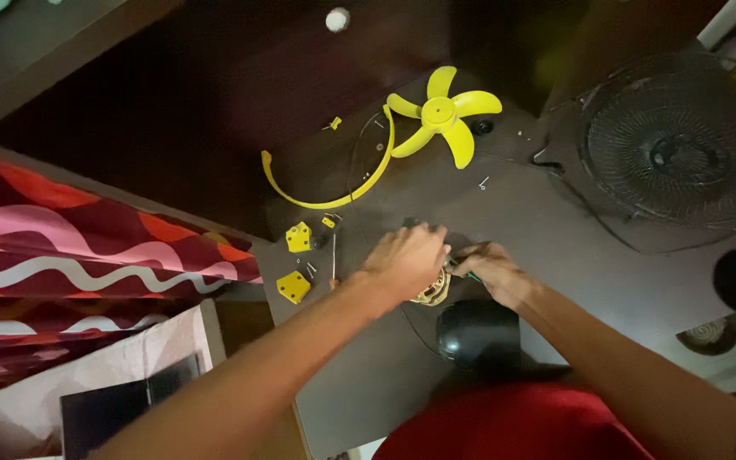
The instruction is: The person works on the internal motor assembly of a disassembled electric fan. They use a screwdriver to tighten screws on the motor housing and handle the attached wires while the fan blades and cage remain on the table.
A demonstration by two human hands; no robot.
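Left hand: the left hand [406,260] lies palm down at the centre of the tabletop [555,230], its fingers curled over the top of the fan motor [433,290] and gripping it.
Right hand: the right hand [494,273] sits just beside the left, at its 3 o'clock, fingers clenched around a thin tool with a green tip [473,276]; what kind of tool it is cannot be told.
Fan motor: brass-coloured windings show under the left palm; the motor rests on the tabletop, directly at 12 o'clock from the black domed motor housing [477,332] and touching or nearly touching it.
Fan blade: a yellow five-bladed fan blade [442,112] lies flat at 12 o'clock from the hands, well apart from them.
Guard ring: a yellow curved ring strip [334,192], open at one end, lies at 11 o'clock from the hands, its far end close to the blade.
Small parts: two yellow plastic blocks [295,264] sit at 9 o'clock from the left hand, near the tabletop edge; loose screws [483,182] are scattered between the blade and the hands.
Fan guard: a dark wire fan guard [670,145] lies at 2 o'clock, well apart from both hands.
Surroundings: a red, pink and white patterned cloth [87,247] hangs at 9 o'clock, off the tabletop.
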